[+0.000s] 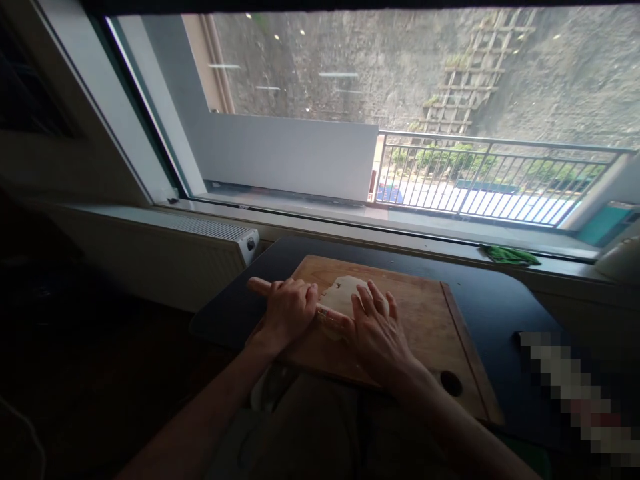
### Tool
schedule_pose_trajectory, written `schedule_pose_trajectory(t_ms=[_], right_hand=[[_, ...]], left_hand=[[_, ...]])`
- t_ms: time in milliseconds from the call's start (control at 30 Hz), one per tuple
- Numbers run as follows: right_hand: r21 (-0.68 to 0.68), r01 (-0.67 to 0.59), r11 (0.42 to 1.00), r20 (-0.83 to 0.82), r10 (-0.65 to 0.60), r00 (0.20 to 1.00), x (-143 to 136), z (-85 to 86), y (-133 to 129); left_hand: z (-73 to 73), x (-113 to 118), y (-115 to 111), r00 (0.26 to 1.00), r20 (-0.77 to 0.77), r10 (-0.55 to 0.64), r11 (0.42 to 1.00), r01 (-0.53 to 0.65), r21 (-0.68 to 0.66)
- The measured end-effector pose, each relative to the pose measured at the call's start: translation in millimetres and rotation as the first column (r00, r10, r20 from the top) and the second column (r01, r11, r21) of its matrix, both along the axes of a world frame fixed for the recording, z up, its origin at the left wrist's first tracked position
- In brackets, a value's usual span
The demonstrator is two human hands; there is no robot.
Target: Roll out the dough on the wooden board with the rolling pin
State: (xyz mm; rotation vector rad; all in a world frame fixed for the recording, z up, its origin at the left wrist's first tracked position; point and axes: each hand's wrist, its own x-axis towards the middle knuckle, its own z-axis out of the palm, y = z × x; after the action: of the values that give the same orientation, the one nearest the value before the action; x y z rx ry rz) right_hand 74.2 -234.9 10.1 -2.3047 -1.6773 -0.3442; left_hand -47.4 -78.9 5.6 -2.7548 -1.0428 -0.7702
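A wooden rolling pin [259, 286] lies slanted across a wooden cutting board [425, 320]. My left hand [291, 307] is closed around the pin, whose left end sticks out past the knuckles. Beyond the pin, a pale flat sheet of dough [341, 288] with a ragged left edge and a small hole rests on the board. My right hand [379, 327] has its fingers spread over the right part of the dough. Its thumb points left along the pin; the pin's right end is hidden near that hand.
The board sits on a dark table [510, 303] and has a round hole [451, 383] near its front right corner. A radiator [215, 243] stands at the left. On the windowsill lies a green cloth [509, 255]. A blurred-out object [575, 393] is at the table's right.
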Motion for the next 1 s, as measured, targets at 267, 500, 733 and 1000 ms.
schedule_pose_trajectory(t_ms=[267,500,733,1000], right_hand=[[-0.007,0.217,0.976,-0.018,-0.218,0.976,55.3,14.0,24.4],[-0.075,0.104,0.992,-0.100,-0.111,0.989,38.9,-2.1,-6.6],[-0.026,-0.032,0.999,0.028,0.033,0.999,1.9,-7.8,-41.6],[-0.048,0.087,0.995,-0.012,-0.087,0.996,58.0,15.8,30.8]], left_hand=[[11.2,57.4,-46.3,0.998,0.051,0.040,0.993,-0.034,-0.116],[17.0,36.6,-25.9,0.996,-0.087,-0.011,0.996,0.003,-0.092],[-0.5,-19.7,-56.3,0.981,-0.148,-0.123,0.992,0.118,-0.040],[11.5,29.1,-9.3,0.989,-0.138,-0.053,0.991,0.035,-0.129]])
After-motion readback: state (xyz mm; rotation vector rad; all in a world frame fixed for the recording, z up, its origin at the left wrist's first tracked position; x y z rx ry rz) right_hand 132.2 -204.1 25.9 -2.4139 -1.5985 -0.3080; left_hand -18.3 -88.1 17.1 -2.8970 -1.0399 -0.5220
